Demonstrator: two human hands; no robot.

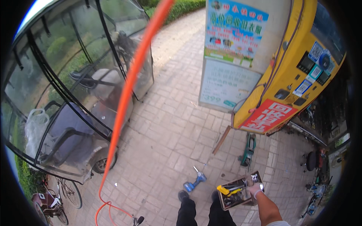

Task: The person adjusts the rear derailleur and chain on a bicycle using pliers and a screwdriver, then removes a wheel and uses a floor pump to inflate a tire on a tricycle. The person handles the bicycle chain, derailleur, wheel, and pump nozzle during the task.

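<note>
My right hand (255, 188), in a pale glove, reaches down over the right end of an open tool box (223, 203). Its fingers look closed, but what they grip among the tools is too small to make out. Inside the box lie a yellow-handled tool (223, 190) and several metal and dark tools. The box is beside my right leg. On the paving left of it rests a blue cordless power tool (195, 182) with a long thin bit, in front of my feet. My left hand is out of view.
An orange hose (126, 94) crosses the view, ending near a black-tipped fitting (139, 220). A green jack-like tool (248, 150) and rusty metal strip (221, 140) lie by a yellow machine (256, 90). Left are a covered vehicle (86, 143) and bicycle (71, 193); right, a stool (311, 161).
</note>
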